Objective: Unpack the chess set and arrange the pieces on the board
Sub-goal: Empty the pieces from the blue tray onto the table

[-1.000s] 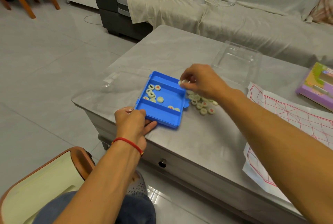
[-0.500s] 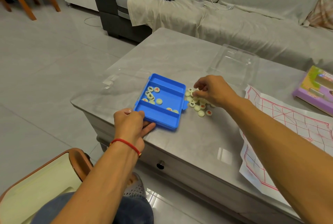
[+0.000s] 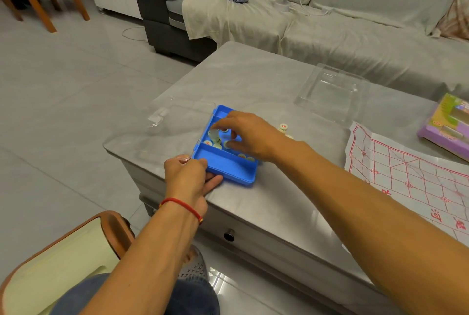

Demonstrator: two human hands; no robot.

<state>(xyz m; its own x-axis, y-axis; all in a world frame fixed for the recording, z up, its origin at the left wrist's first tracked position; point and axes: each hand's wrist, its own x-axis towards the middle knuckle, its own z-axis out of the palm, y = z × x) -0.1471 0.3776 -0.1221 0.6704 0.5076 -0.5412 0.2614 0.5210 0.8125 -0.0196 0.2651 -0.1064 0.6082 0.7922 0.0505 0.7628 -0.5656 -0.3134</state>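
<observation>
A: Living room, coffee table (image 3: pixel 253 81). Blue tray (image 3: pixel 228 170) near front-left corner, long axis running 10 to 4 o'clock. Left hand (image 3: pixel 187 177) gripping tray's near-left corner, thumb on rim, fingers curled under edge.

B: Rt hand?

A: Right hand (image 3: pixel 250 137) over tray's middle compartment, fingers bent down onto round xiangqi pieces (image 3: pixel 218 146). Pinching one or only touching — cannot tell; fingertips blurred.

B: Pieces vs. grip?

A: Directly below fingertips, toward 9 o'clock of palm. Two more pieces at compartment's near end, approx 6 o'clock of hand. Loose pile (image 3: pixel 283 127) on tabletop just past knuckles, approx 2 o'clock, mostly hidden.

B: Board?

A: Paper board (image 3: pixel 406 175), red grid, at 3 o'clock, well apart from tray. Rt hand nearer it. Likely still emptying tray; no piece on board yet.
</observation>
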